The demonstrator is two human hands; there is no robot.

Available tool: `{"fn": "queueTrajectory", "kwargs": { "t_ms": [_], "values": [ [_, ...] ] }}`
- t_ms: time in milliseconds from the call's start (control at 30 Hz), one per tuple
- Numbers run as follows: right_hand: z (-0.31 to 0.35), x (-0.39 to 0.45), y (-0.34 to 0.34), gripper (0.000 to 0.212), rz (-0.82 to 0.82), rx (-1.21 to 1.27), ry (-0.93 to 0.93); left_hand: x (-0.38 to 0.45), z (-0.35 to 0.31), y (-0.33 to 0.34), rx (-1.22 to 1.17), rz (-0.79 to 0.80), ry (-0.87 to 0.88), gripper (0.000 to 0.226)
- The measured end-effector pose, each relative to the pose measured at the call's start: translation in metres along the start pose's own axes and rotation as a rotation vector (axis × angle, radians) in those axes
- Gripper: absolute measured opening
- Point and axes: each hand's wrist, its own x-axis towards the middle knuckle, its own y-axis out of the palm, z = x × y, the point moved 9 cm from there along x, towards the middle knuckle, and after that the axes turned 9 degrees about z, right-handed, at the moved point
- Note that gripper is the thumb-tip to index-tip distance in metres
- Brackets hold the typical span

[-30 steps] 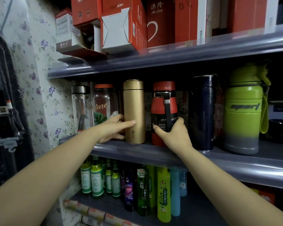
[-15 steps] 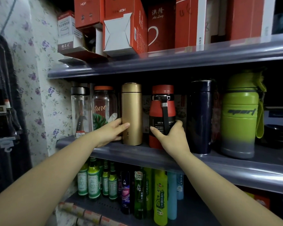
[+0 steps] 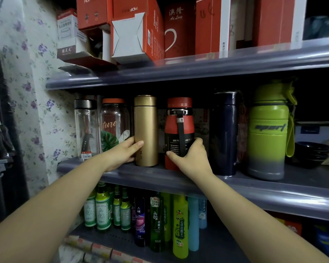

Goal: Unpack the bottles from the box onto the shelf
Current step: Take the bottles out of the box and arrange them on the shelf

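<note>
Bottles stand six in a row on your middle shelf, all upright; going from the left you have a clear glass bottle with a dark cap, then a rounder clear bottle with an orange lid just beside it, then the gold flask; your left hand is curled around the gold flask low on its left side, thumb across the front, holding it where it stands on the shelf; a small gap separates the gold flask from the red bottle with the black strap; your right hand grips the red bottle at its lower part, thumb on the front label and fingers wrapped around its right side; next comes one dark navy flask, close beside the red bottle; last on the right is one large green sport jug with a grey base; red cartons fill the top shelf above; on the bottom shelf a cluster of small green bottles sits to the left and taller green, purple, yellow and blue bottles stand beside them, too crowded for you to count surely.
</note>
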Motion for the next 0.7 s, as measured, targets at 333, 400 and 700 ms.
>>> {"fn": "queueTrajectory", "kwargs": {
  "t_ms": [333,400,700],
  "values": [
    [0.008,-0.008,-0.001,0.1,-0.065,-0.035,-0.023,-0.038,-0.026,0.001,0.342,-0.348,0.06,0.058],
    [0.01,-0.01,-0.001,0.113,-0.066,-0.031,-0.04,-0.052,-0.031,-0.001,0.37,-0.465,0.099,0.062],
    [0.04,-0.041,-0.032,0.089,-0.148,0.062,-0.227,-0.082,-0.079,0.05,0.259,-0.446,0.312,0.039]
  ]
}}
